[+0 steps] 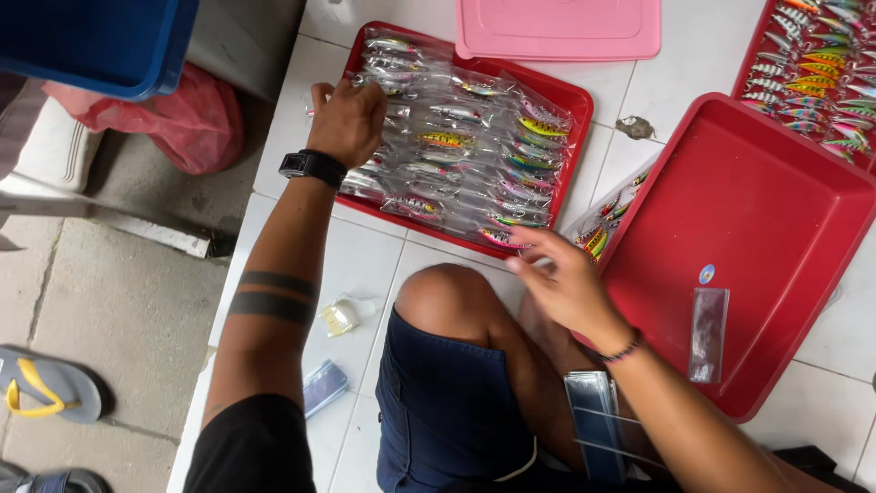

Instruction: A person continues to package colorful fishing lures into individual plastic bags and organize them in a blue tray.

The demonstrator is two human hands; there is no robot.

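White floor tiles [365,265] carry everything here; the person sits on them with a bare knee [447,297] raised and a stack of clear sleeves [593,415] lying on the thigh. Just past the knee, the right hand [566,283] hovers with fingers loosely spread, gripping nothing that can be seen, its fingertips just short of the near edge of the red tray of bagged lures [573,100]. To its right lies a wide, nearly bare red tray [757,183] with one clear sleeve [708,333] in it, and a few loose lures [602,228] wedged between the two trays. Further out, the left hand [347,119], a black watch [312,166] on its wrist, rests on the far left corner of the bagged lures [456,141], fingers curled into the packets; whether it has pinched one cannot be told. The packets lie in overlapping rows, long axes running mostly left to right, between the two hands, nearer the left. Beyond sit a pink lid [558,27] and another red tray of unbagged lures [817,68]
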